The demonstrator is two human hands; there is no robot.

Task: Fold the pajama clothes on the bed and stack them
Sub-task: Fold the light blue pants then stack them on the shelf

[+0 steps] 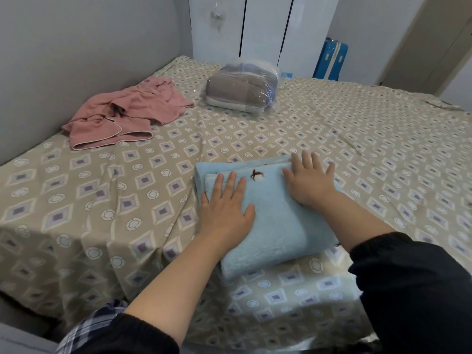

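A folded light blue pajama garment (pixel 270 221) lies near the front edge of the bed (pixel 357 149), on top of another folded blue layer whose edges show at its far side. A small dark emblem marks its upper part. My left hand (pixel 224 203) presses flat on its left half, fingers straight. My right hand (pixel 310 180) presses flat on its far right corner, fingers spread. Pink pajama clothes (pixel 122 116) lie crumpled and unfolded at the far left of the bed, by the wall.
A plastic-wrapped grey and white bedding bundle (pixel 241 89) sits at the back middle of the bed. White wardrobe doors (pixel 265 26) and a blue suitcase (pixel 330 61) stand beyond the bed. A grey wall (pixel 63 47) borders the left side.
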